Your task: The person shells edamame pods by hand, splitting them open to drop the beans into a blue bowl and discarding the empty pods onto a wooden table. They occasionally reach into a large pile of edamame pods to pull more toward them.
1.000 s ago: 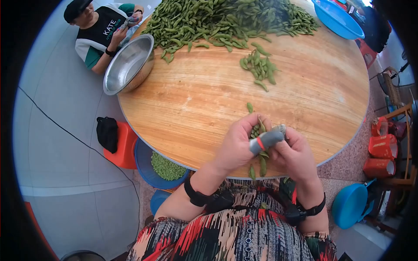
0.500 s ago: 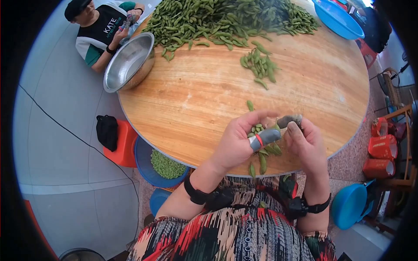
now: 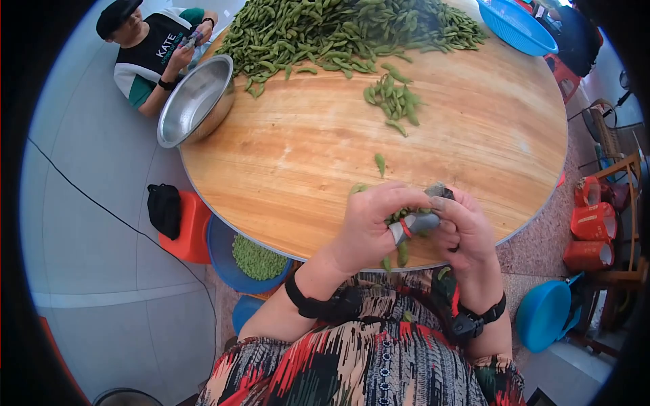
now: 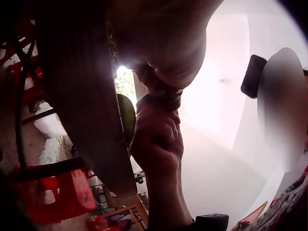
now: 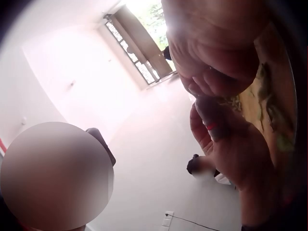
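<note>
In the head view, my left hand [image 3: 369, 220] curls round green pods [image 3: 395, 218] near the table's front edge, its thumb in a grey cover with a red band. My right hand [image 3: 468, 227] meets it there, thumb and covered forefinger pinching at the left thumb tip; the fingers mostly hide the pod between them. Both hands touch in the left wrist view, with a green pod [image 4: 127, 118] beside them. Loose pods [image 3: 403, 254] lie below the hands, and one pod [image 3: 380, 164] lies just beyond.
A large pod heap [image 3: 338, 34] covers the table's far side, with a small pile [image 3: 394, 101] nearer. A steel bowl [image 3: 196, 101] stands at the left edge, a blue basket [image 3: 518, 27] at the far right. Another person [image 3: 156, 54] sits at the left. Shelled beans [image 3: 259, 257] fill a low tub.
My right hand moved away from the left, then came back against its thumb. The left fingers have closed further over the green pods. The head view has shifted slightly.
</note>
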Tool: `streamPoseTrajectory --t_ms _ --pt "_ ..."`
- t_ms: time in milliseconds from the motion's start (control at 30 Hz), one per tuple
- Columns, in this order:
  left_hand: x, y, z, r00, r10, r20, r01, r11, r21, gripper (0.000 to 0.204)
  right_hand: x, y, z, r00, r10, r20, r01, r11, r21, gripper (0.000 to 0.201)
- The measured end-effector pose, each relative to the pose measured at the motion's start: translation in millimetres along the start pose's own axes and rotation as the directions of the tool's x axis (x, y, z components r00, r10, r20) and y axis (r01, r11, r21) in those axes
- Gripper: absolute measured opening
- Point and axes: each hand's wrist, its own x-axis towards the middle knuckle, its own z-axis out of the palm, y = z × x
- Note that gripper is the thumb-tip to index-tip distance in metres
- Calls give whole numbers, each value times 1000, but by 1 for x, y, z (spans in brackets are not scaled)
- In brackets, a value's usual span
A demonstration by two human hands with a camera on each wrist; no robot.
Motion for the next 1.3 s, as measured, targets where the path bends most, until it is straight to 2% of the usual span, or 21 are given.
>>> streamPoseTrajectory --t_ms 100,167,200,267,333,400,433,500,533,633,700,767,800,833,900,1033,1100,1167,1200,1267,1300 --pt "-3 0 2 999 3 -41 -2 1000 15 21 5 7 -5 999 20 25 -23 990 139 8" --pt "-5 1 3 938 -346 -18 330 908 -258 15 6 9 1 1000 -11 -3 11 993 117 8" --pt "-5 1 2 938 -347 -18 331 907 -259 15 7 10 4 999 -42 -29 45 995 92 9" --pt "-3 4 -3 798 -586 140 450 426 -785 14 7 9 8 997 -66 -33 67 997 35 8" --pt "-2 5 -8 807 -576 133 420 400 -814 15 6 6 18 995 -88 -37 87 996 -24 8" --pt "-3 6 -13 814 -568 124 389 373 -843 16 5 0 35 952 -302 -43 200 724 -660 7" --pt "-5 7 -17 802 -579 144 427 389 -816 13 6 0 36 954 -298 -40 198 723 -662 7" --pt "-8 9 -26 793 -589 154 457 409 -790 11 8 1 40 890 -420 175 373 451 -811 7" --pt "-11 10 -32 790 -576 210 489 386 -782 12 9 3 42 953 -294 73 277 746 -606 9" --pt "-14 13 -43 795 -561 231 504 399 -766 12 17 0 32 997 -37 69 53 965 -258 13" --pt "-14 13 -50 805 -559 198 488 436 -756 12 24 -18 30 985 20 169 44 930 -364 14" --pt "-13 11 -58 775 -629 -63 385 549 -742 10 32 -38 27 967 156 202 80 567 -820 13" --pt "-18 7 -64 779 -626 -34 384 519 -763 17 45 -33 22 981 -126 150 187 376 -908 13" --pt "-20 5 -63 778 -628 -37 382 518 -765 17 52 -35 25 981 -122 150 186 375 -908 13" --pt "-22 4 -53 750 -654 100 544 523 -656 18 67 -40 30 856 -269 442 346 -339 -875 16" --pt "-22 4 -38 816 -517 259 577 704 -414 25 85 -27 30 903 -22 429 296 -690 -660 17" --pt "-20 6 -40 820 -463 336 569 719 -400 27 84 -21 19 876 -57 480 326 -664 -673 15" --pt "-16 10 -39 793 -569 217 583 607 -540 27 80 -17 10 798 -300 522 484 -196 -853 13" --pt "-15 10 -37 729 -675 112 555 487 -674 26 73 -19 13 799 -299 521 484 -194 -853 13" --pt "-11 9 -31 723 -688 56 505 471 -724 20 53 -28 23 987 -161 10 89 487 -869 16" --pt "-9 9 -28 717 -697 3 449 459 -767 15 46 -24 24 986 -164 9 89 491 -867 16"
